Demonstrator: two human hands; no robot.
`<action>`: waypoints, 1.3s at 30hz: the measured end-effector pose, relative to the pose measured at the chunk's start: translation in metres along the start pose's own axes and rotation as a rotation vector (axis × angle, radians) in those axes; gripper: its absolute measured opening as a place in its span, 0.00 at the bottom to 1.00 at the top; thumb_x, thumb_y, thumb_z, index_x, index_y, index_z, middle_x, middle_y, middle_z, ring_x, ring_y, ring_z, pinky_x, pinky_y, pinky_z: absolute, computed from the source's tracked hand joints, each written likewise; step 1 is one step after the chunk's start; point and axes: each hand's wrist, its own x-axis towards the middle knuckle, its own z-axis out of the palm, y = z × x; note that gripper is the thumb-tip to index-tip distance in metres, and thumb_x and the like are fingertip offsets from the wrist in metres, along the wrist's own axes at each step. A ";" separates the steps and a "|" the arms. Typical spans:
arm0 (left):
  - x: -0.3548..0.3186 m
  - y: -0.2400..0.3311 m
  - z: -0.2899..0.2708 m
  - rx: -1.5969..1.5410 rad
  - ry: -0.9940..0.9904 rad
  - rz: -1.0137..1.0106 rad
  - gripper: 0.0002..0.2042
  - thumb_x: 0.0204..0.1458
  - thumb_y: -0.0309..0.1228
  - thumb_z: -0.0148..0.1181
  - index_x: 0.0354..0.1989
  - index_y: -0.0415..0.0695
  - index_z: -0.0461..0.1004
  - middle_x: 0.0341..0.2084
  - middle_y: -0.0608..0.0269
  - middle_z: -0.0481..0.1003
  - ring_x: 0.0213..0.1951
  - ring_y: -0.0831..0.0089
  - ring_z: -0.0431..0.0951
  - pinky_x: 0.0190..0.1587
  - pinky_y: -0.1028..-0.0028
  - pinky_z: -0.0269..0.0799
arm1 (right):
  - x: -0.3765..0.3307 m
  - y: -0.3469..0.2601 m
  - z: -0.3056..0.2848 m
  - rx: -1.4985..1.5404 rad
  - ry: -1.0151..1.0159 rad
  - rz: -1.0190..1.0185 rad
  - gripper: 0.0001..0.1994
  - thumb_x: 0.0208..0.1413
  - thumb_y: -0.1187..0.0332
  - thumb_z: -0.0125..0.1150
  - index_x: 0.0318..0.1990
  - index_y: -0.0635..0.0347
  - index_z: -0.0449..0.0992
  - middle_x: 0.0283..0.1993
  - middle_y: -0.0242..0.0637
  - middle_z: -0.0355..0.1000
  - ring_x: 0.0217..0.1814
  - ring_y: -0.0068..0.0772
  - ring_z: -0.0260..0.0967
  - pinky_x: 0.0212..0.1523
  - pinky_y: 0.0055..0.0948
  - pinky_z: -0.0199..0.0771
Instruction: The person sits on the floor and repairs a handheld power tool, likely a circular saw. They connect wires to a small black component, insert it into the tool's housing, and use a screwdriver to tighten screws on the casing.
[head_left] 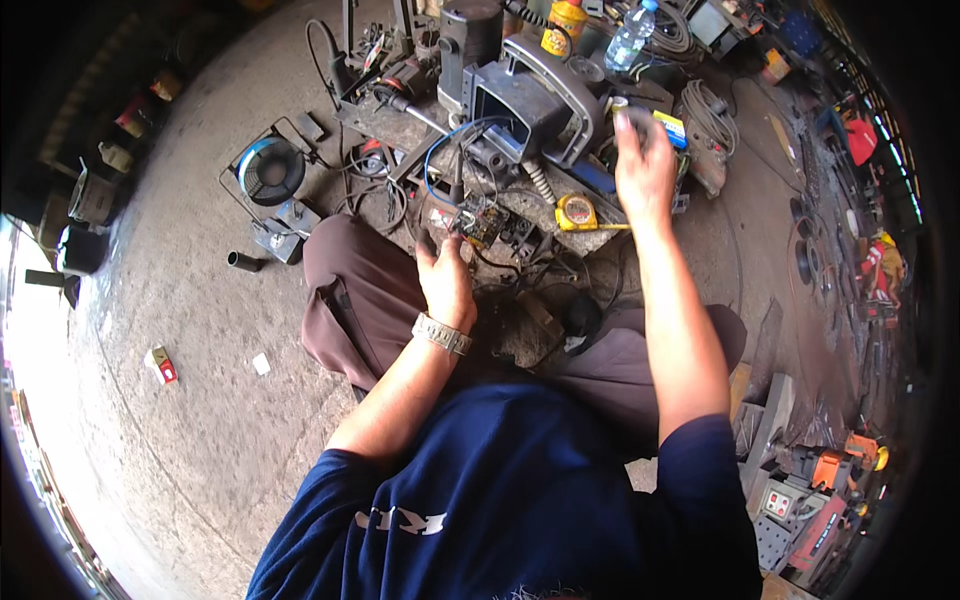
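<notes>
My left hand (447, 283), with a metal-band watch (441, 334) on its wrist, is at the near edge of a small circuit board (480, 222) with wires around it. Its thumb and a dark-tipped finger stand apart; I cannot tell whether the thumb touches the board. My right hand (645, 170) is raised farther forward, over the right side of the workbench. Its fingers are bent at a small pale cylinder (619, 103), and what lies between them is partly hidden. A blue-and-yellow box (671, 129) is just beside that hand. Below it sits a yellow tape measure (576, 212), its blade partly out.
An open machine housing (515, 95) with a handle stands ahead. Behind it are a yellow container (564, 25) and a plastic bottle (631, 36). A round blue-rimmed fan (270, 171) stands left on the concrete floor. Cables (709, 115) coil at right; orange tools (830, 468) lie lower right.
</notes>
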 end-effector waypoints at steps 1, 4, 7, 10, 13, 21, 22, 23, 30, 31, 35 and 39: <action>0.012 -0.008 -0.004 0.036 0.111 -0.144 0.27 0.55 0.32 0.61 0.63 0.31 0.67 0.58 0.52 0.72 0.58 0.72 0.69 0.62 0.75 0.60 | -0.021 0.002 0.003 0.078 0.006 0.069 0.12 0.65 0.61 0.64 0.46 0.60 0.80 0.30 0.30 0.76 0.30 0.20 0.70 0.33 0.26 0.72; 0.027 -0.028 -0.004 0.019 0.186 -0.318 0.18 0.55 0.36 0.60 0.49 0.38 0.66 0.45 0.57 0.68 0.50 0.67 0.66 0.59 0.67 0.61 | -0.089 0.025 -0.011 0.226 -0.146 0.321 0.10 0.65 0.63 0.64 0.43 0.60 0.80 0.29 0.26 0.75 0.29 0.19 0.68 0.34 0.25 0.71; 0.091 -0.057 -0.004 -0.072 0.021 -0.381 0.30 0.54 0.44 0.61 0.64 0.41 0.68 0.62 0.49 0.70 0.62 0.60 0.68 0.65 0.56 0.59 | -0.129 0.052 0.025 0.145 -0.403 0.390 0.09 0.64 0.64 0.65 0.44 0.59 0.81 0.30 0.29 0.79 0.30 0.21 0.71 0.35 0.25 0.73; 0.086 -0.058 0.007 -0.125 -0.175 -0.576 0.21 0.55 0.45 0.61 0.54 0.49 0.73 0.50 0.63 0.73 0.50 0.69 0.70 0.52 0.57 0.62 | -0.148 0.067 0.029 0.062 -0.472 0.342 0.11 0.61 0.63 0.66 0.44 0.61 0.82 0.34 0.43 0.81 0.31 0.30 0.76 0.37 0.31 0.75; 0.084 -0.070 0.006 -0.069 -0.154 -0.506 0.13 0.54 0.34 0.64 0.44 0.42 0.77 0.37 0.64 0.75 0.39 0.69 0.72 0.45 0.66 0.65 | -0.146 0.049 0.023 -0.070 -0.561 0.335 0.12 0.61 0.62 0.66 0.45 0.60 0.82 0.33 0.46 0.81 0.31 0.34 0.77 0.36 0.33 0.75; 0.051 -0.035 -0.006 0.063 -0.107 -0.477 0.07 0.58 0.28 0.57 0.39 0.37 0.76 0.28 0.62 0.77 0.25 0.68 0.74 0.27 0.69 0.67 | -0.143 0.047 0.016 -0.180 -0.592 0.477 0.15 0.60 0.61 0.66 0.50 0.58 0.80 0.37 0.47 0.81 0.39 0.43 0.80 0.43 0.39 0.78; 0.047 -0.028 -0.004 0.063 -0.140 -0.472 0.08 0.59 0.29 0.57 0.39 0.37 0.76 0.28 0.62 0.76 0.25 0.68 0.74 0.27 0.69 0.67 | -0.145 0.049 0.019 -0.135 -0.645 0.537 0.21 0.60 0.62 0.67 0.57 0.62 0.76 0.42 0.46 0.82 0.44 0.38 0.81 0.48 0.36 0.78; 0.044 -0.022 -0.001 0.084 -0.152 -0.475 0.08 0.59 0.29 0.56 0.40 0.37 0.76 0.27 0.62 0.76 0.25 0.68 0.74 0.27 0.69 0.67 | -0.148 0.056 0.025 -0.154 -0.702 0.525 0.24 0.60 0.61 0.68 0.60 0.63 0.74 0.47 0.47 0.81 0.49 0.39 0.80 0.52 0.36 0.77; 0.051 -0.034 0.006 0.208 -0.125 -0.438 0.09 0.60 0.33 0.58 0.39 0.40 0.78 0.26 0.65 0.75 0.27 0.74 0.70 0.30 0.71 0.63 | -0.168 0.076 0.056 -0.022 -0.637 0.422 0.26 0.61 0.58 0.68 0.61 0.64 0.74 0.50 0.46 0.80 0.51 0.35 0.78 0.55 0.33 0.74; 0.053 -0.041 0.006 0.203 -0.125 -0.419 0.09 0.60 0.33 0.58 0.40 0.40 0.79 0.27 0.65 0.75 0.27 0.74 0.70 0.30 0.71 0.63 | -0.165 0.077 0.053 0.011 -0.646 0.487 0.31 0.60 0.53 0.69 0.63 0.65 0.72 0.54 0.56 0.78 0.59 0.50 0.76 0.61 0.41 0.73; 0.065 -0.066 0.005 0.237 -0.116 -0.317 0.11 0.59 0.31 0.58 0.45 0.38 0.79 0.27 0.65 0.75 0.27 0.74 0.69 0.31 0.70 0.63 | -0.165 0.081 0.058 0.067 -0.667 0.541 0.28 0.60 0.60 0.69 0.63 0.66 0.71 0.47 0.47 0.80 0.51 0.35 0.78 0.54 0.33 0.75; 0.068 -0.087 0.009 0.225 -0.114 -0.129 0.14 0.59 0.29 0.58 0.50 0.36 0.77 0.29 0.63 0.76 0.30 0.73 0.72 0.34 0.69 0.67 | -0.167 0.071 0.064 0.331 -0.573 0.662 0.28 0.59 0.70 0.69 0.66 0.65 0.68 0.45 0.40 0.79 0.46 0.24 0.75 0.48 0.26 0.75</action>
